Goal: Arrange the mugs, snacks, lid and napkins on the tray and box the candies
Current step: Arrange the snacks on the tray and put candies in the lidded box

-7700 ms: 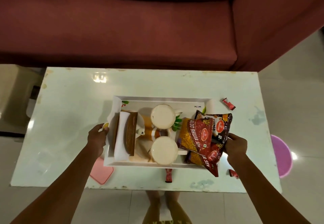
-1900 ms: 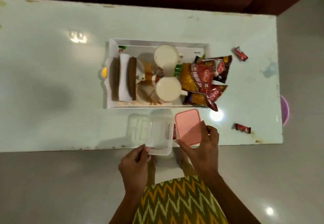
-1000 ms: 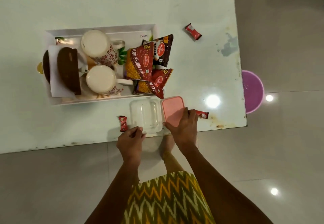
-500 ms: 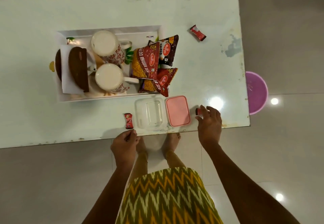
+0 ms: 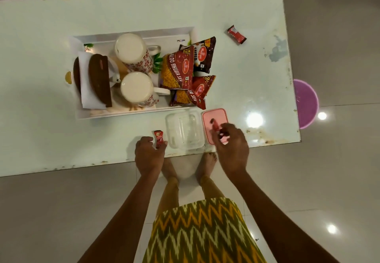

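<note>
A clear box (image 5: 184, 132) sits open and apparently empty at the near edge of a white table (image 5: 51, 118), with its pink lid (image 5: 213, 116) lying just to its right. The right hand (image 5: 230, 145) hovers over the lid, fingers pinching a red candy (image 5: 214, 126) by one end. The left hand (image 5: 149, 155) rests at the table edge just left of the box, its fingertips closing around a second candy (image 5: 158, 138) that looks to be lying on the table. A third candy (image 5: 236, 35) lies well apart, toward the far right of the table.

To do this step well, each hand should probably carry its candy over the box rim and let go low inside, so nothing bounces out; the far candy needs a longer reach.

Behind the box, a white tray (image 5: 131, 34) holds two mugs (image 5: 133, 56), napkins (image 5: 88, 96) under a brown lid (image 5: 100, 81), and snack packets (image 5: 181, 71) that overhang its right rim.

It is hard to tell whether the left hand has a firm grip. The right palm hides part of the pink lid. The box walls are faint against the table.
</note>
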